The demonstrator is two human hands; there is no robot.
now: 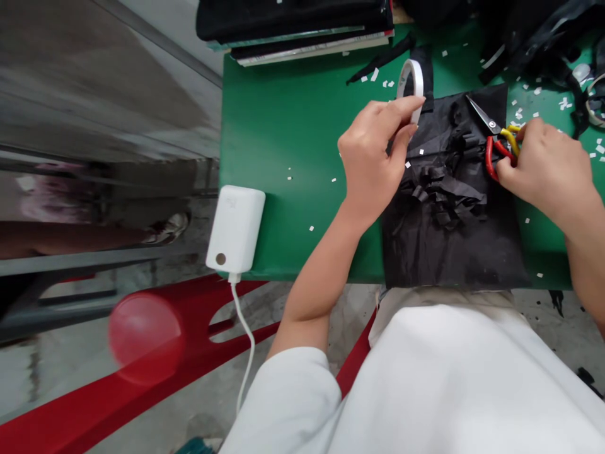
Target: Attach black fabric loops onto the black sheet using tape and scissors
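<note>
My left hand (pixel 373 154) is closed on a white roll of tape (pixel 410 85), thumb and fingers pinching its lower rim above a black sheet of fabric (pixel 449 246) on the green table (pixel 283 126). My right hand (pixel 548 167) is curled around the red and yellow handles of a pair of scissors (pixel 496 135), whose blades point up and left over the sheet. A heap of black cut strips (pixel 444 189) lies on the sheet between my two hands.
A white power bank (pixel 235 228) with a white cable sits at the table's front left corner. Stacked dark boards (pixel 293 25) lie at the back edge. Black scraps and another tape roll (pixel 595 101) are at the far right. Small white paper bits dot the table.
</note>
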